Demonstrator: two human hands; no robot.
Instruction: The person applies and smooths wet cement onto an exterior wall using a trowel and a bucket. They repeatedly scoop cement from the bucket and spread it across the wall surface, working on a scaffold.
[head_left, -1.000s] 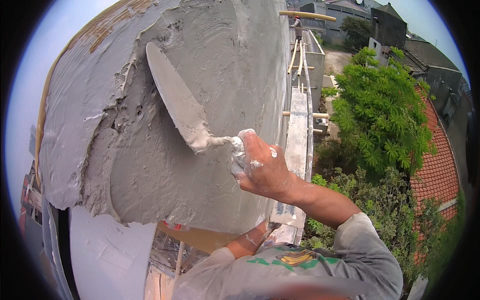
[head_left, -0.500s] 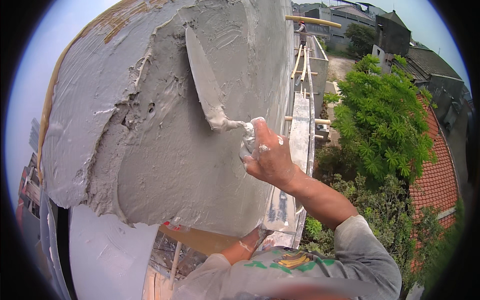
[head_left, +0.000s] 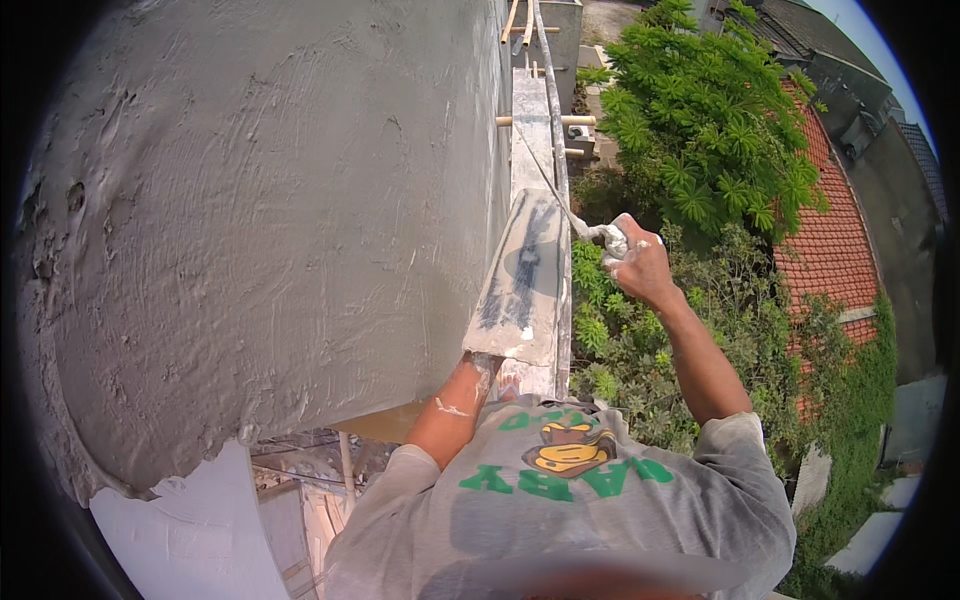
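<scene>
1. Plastered wall point(head_left: 290, 210): fills the left of my remote view; its grey coat looks wet, and I judge it soft, easily scarred.
2. Board point(head_left: 513, 290): long, flat, dark-smeared, lies at centre beside the wall, beyond the left forearm point(head_left: 445, 410); the left hand is hidden beneath its near end, so I cannot tell its grip; I judge the board stiff, fairly light, slick where wet, best supported from below.
3. Right hand point(head_left: 641, 266): raised right of the board, fingers wrapped around the trowel's handle.
4. Trowel point(head_left: 574, 216): blade nearly edge-on, pointing away past the board's far end, contact unclear to me; I judge it light, thin, slightly springy, best held by its crusted handle.
</scene>
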